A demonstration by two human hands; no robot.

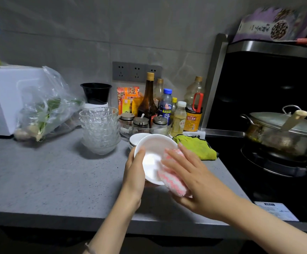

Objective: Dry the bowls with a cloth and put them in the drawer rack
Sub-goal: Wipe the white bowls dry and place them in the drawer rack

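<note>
My left hand [135,171] grips a white bowl [152,156] by its left rim and holds it tilted above the grey counter [48,180]. My right hand [191,173] presses a pink-and-white cloth [172,180] against the bowl's right inner side and rim. Just behind the held bowl, another white bowl [136,139] rests on the counter. A stack of several clear glass bowls [100,129] stands to the left of it. No drawer rack is in view.
A green cloth [196,146] lies by the stove edge. Bottles and spice jars [160,110] crowd the back wall. A lidded steel pot [284,132] sits on the stove at right. A plastic bag of greens [44,107] leans on a white appliance [2,99] at left.
</note>
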